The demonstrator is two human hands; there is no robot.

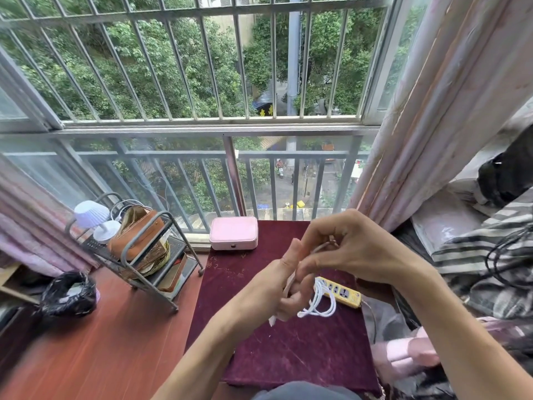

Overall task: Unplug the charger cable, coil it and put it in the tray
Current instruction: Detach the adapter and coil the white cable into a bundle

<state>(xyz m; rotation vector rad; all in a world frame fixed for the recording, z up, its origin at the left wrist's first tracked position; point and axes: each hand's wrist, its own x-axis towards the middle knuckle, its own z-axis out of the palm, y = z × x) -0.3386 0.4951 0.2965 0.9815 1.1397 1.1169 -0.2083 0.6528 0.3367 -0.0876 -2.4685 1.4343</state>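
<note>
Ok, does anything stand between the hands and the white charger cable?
Nothing visible does. The left hand grips the coiled white charger cable, and the right hand pinches it near one end, both above the dark red velvet tabletop.

Power strip (341, 293) on table (288, 353), case (233, 232) behind, rack (144, 249) left.

My left hand (284, 287) grips the white charger cable (320, 302), its loops hanging over the maroon table (288, 350). My right hand (346, 246) pinches the cable's end. A yellow power strip (344, 294) lies by the table's right edge, and a pink case (233, 232) sits at its far left corner.
</note>
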